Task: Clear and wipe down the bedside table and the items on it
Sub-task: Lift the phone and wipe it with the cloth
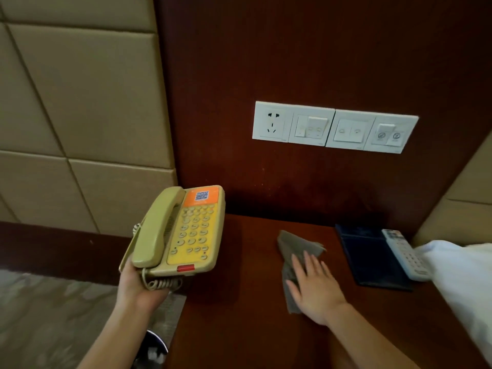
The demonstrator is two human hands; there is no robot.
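Two hands at the counter [239,302]: the left hand [138,286] grips a telephone [183,230] over its left edge; the right hand [314,291], fingers [308,262] straight, presses a grey cloth [295,246].

The right hand [314,286] covers part of the cloth [295,246]. The phone [186,230] hides the fingers of the left hand [138,284].
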